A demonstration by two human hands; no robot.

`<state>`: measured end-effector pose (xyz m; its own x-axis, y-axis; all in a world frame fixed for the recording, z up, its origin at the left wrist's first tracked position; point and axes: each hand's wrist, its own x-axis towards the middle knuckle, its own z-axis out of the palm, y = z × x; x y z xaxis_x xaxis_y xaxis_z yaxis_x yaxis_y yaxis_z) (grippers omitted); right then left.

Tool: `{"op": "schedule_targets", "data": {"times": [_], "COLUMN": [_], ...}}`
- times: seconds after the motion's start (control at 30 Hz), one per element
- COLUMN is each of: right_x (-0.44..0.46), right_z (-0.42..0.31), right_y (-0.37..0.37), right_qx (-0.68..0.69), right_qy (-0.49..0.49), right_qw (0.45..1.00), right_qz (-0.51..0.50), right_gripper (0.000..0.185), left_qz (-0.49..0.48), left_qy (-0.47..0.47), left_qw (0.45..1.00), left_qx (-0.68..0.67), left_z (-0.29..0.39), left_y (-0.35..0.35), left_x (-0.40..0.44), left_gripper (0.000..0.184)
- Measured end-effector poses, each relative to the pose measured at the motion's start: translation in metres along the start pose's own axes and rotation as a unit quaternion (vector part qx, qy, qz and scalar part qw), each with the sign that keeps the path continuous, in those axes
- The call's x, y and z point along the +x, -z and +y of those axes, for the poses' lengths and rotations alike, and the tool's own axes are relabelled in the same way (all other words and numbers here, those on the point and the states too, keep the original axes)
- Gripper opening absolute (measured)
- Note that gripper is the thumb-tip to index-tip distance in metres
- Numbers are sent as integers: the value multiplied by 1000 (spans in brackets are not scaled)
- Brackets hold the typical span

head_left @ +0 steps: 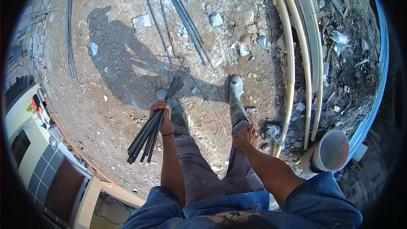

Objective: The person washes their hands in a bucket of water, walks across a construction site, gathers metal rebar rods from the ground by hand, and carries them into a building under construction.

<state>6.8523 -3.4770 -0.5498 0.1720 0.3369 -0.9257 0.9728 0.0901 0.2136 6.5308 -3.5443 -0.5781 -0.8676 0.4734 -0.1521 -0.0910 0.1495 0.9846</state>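
Observation:
My left hand (163,113) is wrapped around the middle of a bundle of short dark steel rods (146,138). The bundle slants above the ground in front of my left leg, its near ends fanned out. My right hand (246,138) lies over my right knee with the fingers spread, holding nothing. Just beyond the bundle's far end, a bent thin rod (171,57) lies on the dirt. A single thin rod (210,104) stretches between my boots. Whether it touches the bundle is unclear.
Longer steel bars (184,12) lie ahead, with another group (69,34) at the left. Bamboo poles (306,55) run along my right. A bucket (335,150) stands at the lower right. Rubble and stones (216,19) are scattered on the dirt. A tiled building (46,174) is at lower left.

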Motion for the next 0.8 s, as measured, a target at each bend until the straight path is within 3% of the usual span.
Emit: {"op": "schedule_targets", "data": {"times": [0.23, 0.3, 0.37, 0.47, 0.57, 0.73, 0.8], "right_x": [-7, -17, -18, -12, -20, -10, -20], "right_z": [-10, -21, -30, -43, -48, -71, -96], "right_y": [5, 11, 14, 15, 5, -3, 12], "right_qx": [-36, -36, -39, -52, -73, -138, -184], "right_qy": [-9, -12, -5, -11, -21, -18, 28], "right_qw": [999, 999, 999, 998, 997, 988, 979], "right_qz": [9, 15, 25, 40, 13, 62, 79], "right_gripper": [78, 75, 72, 72, 72, 72, 70], "left_qz": [-10, 3, 12, 110, 202, 204, 195], "left_qy": [-126, 6, -6, -59, -47, -80, -88], "left_qw": [991, 1000, 1000, 990, 975, 966, 970], "left_qx": [-38, -24, 4, -64, -76, -138, -117], "left_z": [-19, 2, 1, 22, 63, 72, 56], "left_y": [-4, -1, 19, 55, 99, 160, 165], "left_x": [58, 68, 76, 78, 77, 95, 107], "left_gripper": [12, 12, 13, 15, 13, 13, 13]}}
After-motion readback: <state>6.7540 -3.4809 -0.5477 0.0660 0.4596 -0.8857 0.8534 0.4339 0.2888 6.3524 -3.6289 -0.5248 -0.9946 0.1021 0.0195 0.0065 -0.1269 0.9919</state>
